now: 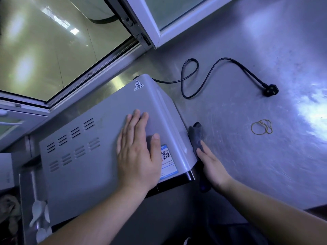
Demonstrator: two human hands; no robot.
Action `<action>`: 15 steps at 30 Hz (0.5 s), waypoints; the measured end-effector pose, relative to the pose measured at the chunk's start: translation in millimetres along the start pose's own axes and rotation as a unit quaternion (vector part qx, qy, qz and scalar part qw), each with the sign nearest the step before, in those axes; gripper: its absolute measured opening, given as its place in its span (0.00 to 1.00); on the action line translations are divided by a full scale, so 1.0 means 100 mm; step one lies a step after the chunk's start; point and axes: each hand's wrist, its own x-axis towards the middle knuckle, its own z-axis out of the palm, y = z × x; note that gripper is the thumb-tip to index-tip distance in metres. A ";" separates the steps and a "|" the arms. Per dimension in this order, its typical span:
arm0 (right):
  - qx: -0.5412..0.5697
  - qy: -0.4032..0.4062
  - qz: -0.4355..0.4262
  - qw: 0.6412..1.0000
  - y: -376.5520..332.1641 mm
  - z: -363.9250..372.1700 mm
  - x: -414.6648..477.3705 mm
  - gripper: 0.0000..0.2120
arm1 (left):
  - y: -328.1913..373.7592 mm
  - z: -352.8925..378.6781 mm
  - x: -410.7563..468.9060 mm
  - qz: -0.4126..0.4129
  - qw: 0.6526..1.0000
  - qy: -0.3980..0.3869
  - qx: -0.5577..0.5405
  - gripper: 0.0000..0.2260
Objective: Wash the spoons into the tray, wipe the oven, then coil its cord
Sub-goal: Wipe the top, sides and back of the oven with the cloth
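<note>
A grey oven [99, 138] with vent slots and a QR sticker stands on the steel counter. My left hand [138, 151] lies flat on its top, fingers spread. My right hand [212, 167] presses a dark grey cloth [196, 134] against the oven's right side wall. The oven's black cord [200, 75] snakes loose over the counter from the oven's back corner, and its plug [269, 90] lies to the right. White spoons [38, 214] rest in a metal tray [26, 191] at the lower left, partly hidden by the oven.
Several yellow rubber bands [261, 127] lie on the steel counter [247, 156] right of the oven. An open window with white frames [141, 30] runs along the counter's far edge. A white box [6, 170] sits at the left edge.
</note>
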 end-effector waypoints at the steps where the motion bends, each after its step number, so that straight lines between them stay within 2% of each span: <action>1: -0.005 0.000 0.012 1.000 0.04 -0.01 -0.09 0.18 | 0.00 0.00 0.00 0.000 1.000 0.000 -0.002 0.27; 4: -0.004 0.005 0.031 0.999 0.03 -0.01 -0.27 0.19 | 0.01 -0.01 0.00 0.000 1.000 0.004 -0.005 0.27; 8: -0.011 0.009 0.001 1.000 -0.34 0.09 -0.47 0.21 | 0.01 -0.01 0.00 -0.002 1.000 0.005 -0.005 0.27; 13: -0.017 -0.062 -0.052 0.997 -0.61 0.12 -0.91 0.21 | 0.02 -0.02 -0.01 -0.003 1.000 0.004 -0.006 0.27; 15: -0.043 -0.095 -0.117 0.988 -0.66 0.10 -1.02 0.23 | 0.03 -0.01 -0.01 -0.004 1.000 0.005 -0.008 0.27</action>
